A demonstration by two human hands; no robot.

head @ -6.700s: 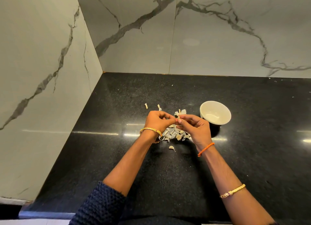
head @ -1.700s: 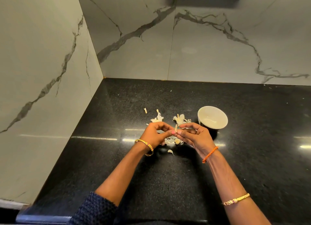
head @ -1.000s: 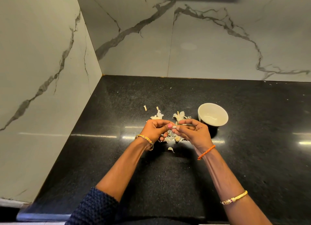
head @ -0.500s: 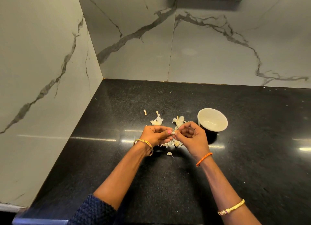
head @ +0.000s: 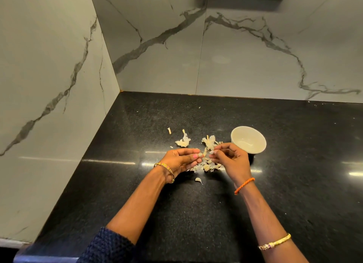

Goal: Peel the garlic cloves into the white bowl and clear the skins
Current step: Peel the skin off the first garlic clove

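From the head view, both hands hover low over the black worktop (head: 149, 194), fingertips almost meeting. The left hand (head: 179, 159) pinches a small garlic clove (head: 200, 155) between thumb and fingers, and a sliver of skin (head: 204, 152) stands up from it in the gap between the hands. The right hand (head: 229, 160) has its fingers curled in, the tips nipping what looks like a scrap of skin; it is too small to be sure. The clove lies just left of the right fingertips, its long axis too small to tell. The white bowl (head: 248, 139) stands just beyond the right hand, on that hand's side and well away from the left, so I judge the right hand better placed to drop the clove in. Loose skins (head: 206, 166) lie heaped directly under the fingers, with more scraps (head: 183, 141) just past the left fingertips and one piece (head: 198, 180) nearer the person. No writing can be read anywhere.
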